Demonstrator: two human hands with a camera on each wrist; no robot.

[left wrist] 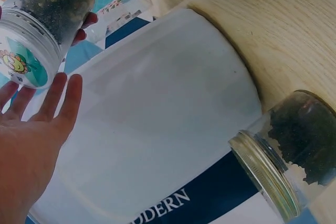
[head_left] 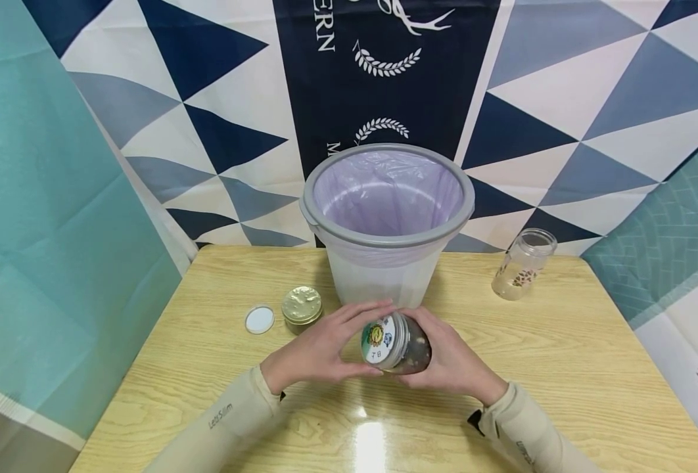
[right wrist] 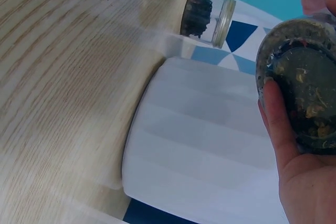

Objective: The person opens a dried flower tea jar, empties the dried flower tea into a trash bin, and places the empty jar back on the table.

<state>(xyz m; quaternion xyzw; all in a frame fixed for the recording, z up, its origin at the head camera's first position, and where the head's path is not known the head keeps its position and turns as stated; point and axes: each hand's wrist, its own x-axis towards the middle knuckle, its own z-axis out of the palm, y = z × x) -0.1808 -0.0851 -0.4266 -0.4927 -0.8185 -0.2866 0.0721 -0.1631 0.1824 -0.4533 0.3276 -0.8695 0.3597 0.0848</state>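
Observation:
My right hand (head_left: 452, 358) grips a clear plastic jar (head_left: 417, 348) by its base end, tilted on its side above the table. Dark contents with yellowish bits show through the bottom of the jar (right wrist: 310, 93) in the right wrist view. Its white lid (head_left: 380, 339) carries a printed green and yellow label and faces my left hand (head_left: 331, 348). The left fingers and thumb are spread around the lid end, loosely extended. In the left wrist view the fingertips (left wrist: 73, 82) lie right at the lid's rim.
A white bin (head_left: 378, 276) with a grey rim and purple liner stands behind the hands. To its left are a gold-lidded jar (head_left: 302, 307) with dark contents and a small white disc (head_left: 259, 320). A clear glass bottle (head_left: 523, 264) stands at the back right.

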